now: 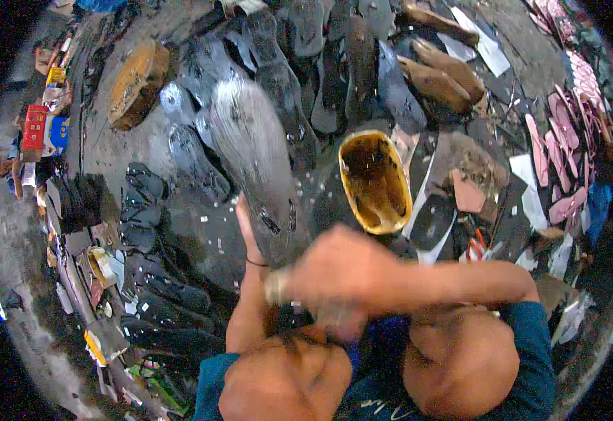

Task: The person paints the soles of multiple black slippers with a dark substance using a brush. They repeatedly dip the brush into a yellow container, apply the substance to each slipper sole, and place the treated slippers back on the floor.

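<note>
My left hand holds a long grey shoe sole from beneath, with most of its fingers hidden behind it. The sole's upper surface is streaked and shiny, as if wet. My right hand, smeared by motion, is closed over the sole's near end. A short pale thing, apparently a brush, sticks out of its left side. Just beyond my right hand stands a yellow oblong tub with dark, sticky-looking residue inside.
Several dark soles lie ahead, some glossy. Wooden shoe lasts are at the far right, and a brown block at the far left. Pink sandals line the right side. Black soles are piled left.
</note>
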Demonstrator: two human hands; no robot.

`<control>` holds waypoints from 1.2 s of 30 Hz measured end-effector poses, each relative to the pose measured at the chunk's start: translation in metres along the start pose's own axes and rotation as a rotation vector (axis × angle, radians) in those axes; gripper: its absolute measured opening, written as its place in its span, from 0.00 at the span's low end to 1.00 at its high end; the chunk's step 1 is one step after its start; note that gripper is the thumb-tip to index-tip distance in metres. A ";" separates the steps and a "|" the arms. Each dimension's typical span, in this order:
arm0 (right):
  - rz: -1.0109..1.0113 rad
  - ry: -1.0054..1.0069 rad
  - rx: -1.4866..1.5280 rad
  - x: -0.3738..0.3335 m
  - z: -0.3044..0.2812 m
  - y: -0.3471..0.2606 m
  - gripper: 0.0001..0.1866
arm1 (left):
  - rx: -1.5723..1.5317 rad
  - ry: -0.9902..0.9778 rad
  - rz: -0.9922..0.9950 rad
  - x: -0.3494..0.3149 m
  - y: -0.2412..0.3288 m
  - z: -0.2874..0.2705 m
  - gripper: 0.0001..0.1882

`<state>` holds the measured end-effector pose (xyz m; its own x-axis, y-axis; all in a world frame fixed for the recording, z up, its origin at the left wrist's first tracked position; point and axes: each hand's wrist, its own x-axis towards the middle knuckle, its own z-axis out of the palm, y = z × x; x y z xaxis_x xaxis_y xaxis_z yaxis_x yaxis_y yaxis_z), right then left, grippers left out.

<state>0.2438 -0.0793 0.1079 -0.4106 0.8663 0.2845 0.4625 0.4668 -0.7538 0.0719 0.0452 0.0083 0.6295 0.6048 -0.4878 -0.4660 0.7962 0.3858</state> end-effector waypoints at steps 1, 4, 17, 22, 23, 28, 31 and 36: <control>-0.164 0.245 0.060 0.001 0.012 -0.020 0.18 | 0.029 -0.095 -0.004 0.002 -0.002 0.005 0.30; -0.115 0.448 -0.298 0.036 -0.029 0.044 0.22 | 0.335 -0.031 0.184 -0.009 -0.025 0.012 0.24; -0.091 0.234 -0.014 0.003 -0.016 0.017 0.24 | -0.204 -0.376 -0.133 0.023 -0.003 0.010 0.30; 0.233 0.579 0.040 0.017 0.011 0.043 0.15 | -0.194 -0.030 0.047 0.005 -0.005 -0.001 0.27; 0.206 0.361 0.271 0.013 0.016 0.031 0.15 | -0.238 -0.155 -0.002 0.017 0.007 -0.033 0.34; 0.456 0.251 0.176 -0.026 0.034 0.025 0.12 | -0.134 0.050 0.201 0.061 0.055 -0.021 0.23; 0.590 0.296 0.169 -0.031 0.019 0.023 0.10 | 0.034 0.057 0.272 0.099 0.092 -0.049 0.22; 0.778 0.275 0.137 -0.053 0.028 0.018 0.10 | -0.083 0.221 0.415 0.170 0.166 -0.005 0.22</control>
<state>0.2516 -0.1216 0.0632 0.2008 0.9533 -0.2256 0.4279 -0.2926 -0.8552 0.0986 0.2797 -0.0143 0.2362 0.8536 -0.4643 -0.7040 0.4797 0.5237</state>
